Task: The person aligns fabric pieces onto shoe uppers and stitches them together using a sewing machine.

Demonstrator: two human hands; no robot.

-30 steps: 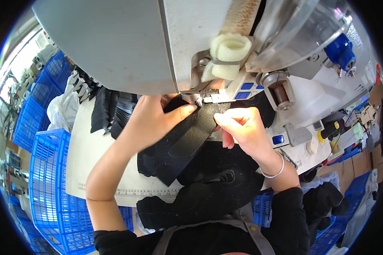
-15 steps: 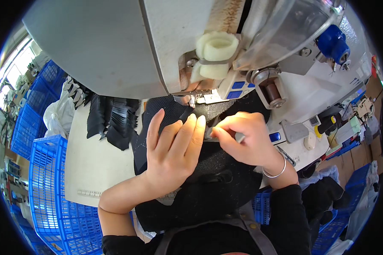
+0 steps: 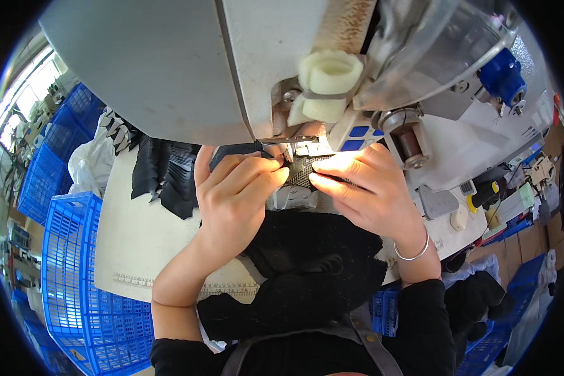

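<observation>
I locate the black mesh fabric (image 3: 302,169) between left hand (image 3: 233,195) and right hand (image 3: 377,195), set apart; the left is nearer the presser foot (image 3: 289,152). Grip: I cannot tell.

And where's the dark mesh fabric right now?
In the head view's centre, the dark mesh fabric shows between the left hand and right hand, by the silver presser foot.

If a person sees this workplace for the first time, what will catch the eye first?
The big grey sewing machine fills the top of the view. Just below it, in bright light, the left hand and right hand come close together over dark mesh cloth. At the left, a blue basket stands beside the pale table.
</observation>
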